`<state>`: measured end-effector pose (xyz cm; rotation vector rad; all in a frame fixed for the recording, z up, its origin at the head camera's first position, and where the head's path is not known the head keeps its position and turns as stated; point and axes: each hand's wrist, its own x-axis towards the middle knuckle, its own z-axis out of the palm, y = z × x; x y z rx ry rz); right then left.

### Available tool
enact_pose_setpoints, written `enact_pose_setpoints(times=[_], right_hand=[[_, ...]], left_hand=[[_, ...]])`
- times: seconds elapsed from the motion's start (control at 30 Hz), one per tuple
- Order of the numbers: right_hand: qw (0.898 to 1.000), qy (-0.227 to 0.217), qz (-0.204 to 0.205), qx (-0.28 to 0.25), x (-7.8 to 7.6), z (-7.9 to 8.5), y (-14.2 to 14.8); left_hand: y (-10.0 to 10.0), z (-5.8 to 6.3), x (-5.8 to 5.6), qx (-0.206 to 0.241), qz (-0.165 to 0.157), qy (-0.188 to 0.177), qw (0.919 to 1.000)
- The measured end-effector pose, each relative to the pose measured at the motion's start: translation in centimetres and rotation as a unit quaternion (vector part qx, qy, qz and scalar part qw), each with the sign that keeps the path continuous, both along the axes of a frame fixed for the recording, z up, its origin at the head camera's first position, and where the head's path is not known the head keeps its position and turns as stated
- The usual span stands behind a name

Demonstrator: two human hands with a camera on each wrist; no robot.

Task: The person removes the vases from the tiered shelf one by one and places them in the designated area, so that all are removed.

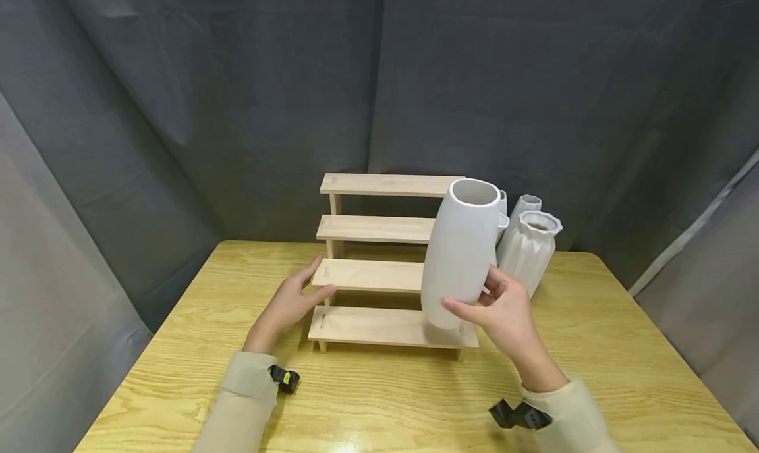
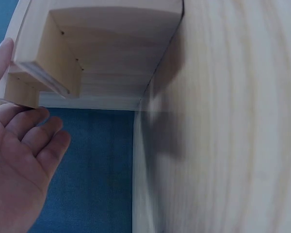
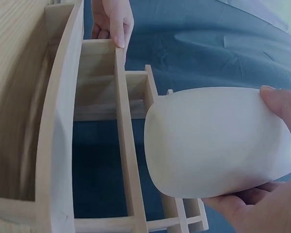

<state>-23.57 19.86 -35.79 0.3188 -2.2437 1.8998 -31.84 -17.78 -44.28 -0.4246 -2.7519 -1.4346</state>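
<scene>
My right hand [image 1: 511,316] holds a tall white vase [image 1: 459,262] near its lower part, thumb in front and fingers around the far side. The vase is roughly upright, its round mouth facing up, in front of the right end of a four-step wooden display rack [image 1: 370,275]. In the right wrist view the base of the vase [image 3: 184,145] is apart from the shelves. At the rack's left end, my left hand [image 1: 290,305] grips the second shelf from the bottom, thumb on its front edge. The left wrist view shows the fingers behind the side support.
Right of the rack stand a pleated white vase [image 1: 530,252] and a slimmer white vase [image 1: 529,203] behind it. Another white piece is mostly hidden behind the held vase. A wood-grain table [image 1: 367,397] carries everything; a dark curtain [image 1: 267,110] hangs behind.
</scene>
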Motion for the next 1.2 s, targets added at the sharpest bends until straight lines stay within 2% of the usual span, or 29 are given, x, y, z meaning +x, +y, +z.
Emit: enact_pose_setpoints(times=[0.27,0.8,1.2], right_hand=[[1.000,0.007,-0.022,0.020,0.3,-0.5,1.0],[0.997,0.029,-0.056,0.047,0.9,-1.6,3.3],[0.993,0.011,-0.085,0.077,1.4,-1.8,5.1]], left_hand=[[0.1,0.1,-0.1,0.004,0.003,-0.009,0.9999],[0.2,-0.1,-0.4,0.013,-0.006,-0.001,0.9999],[0.1,-0.2,-0.5,0.012,-0.006,-0.006,0.9999]])
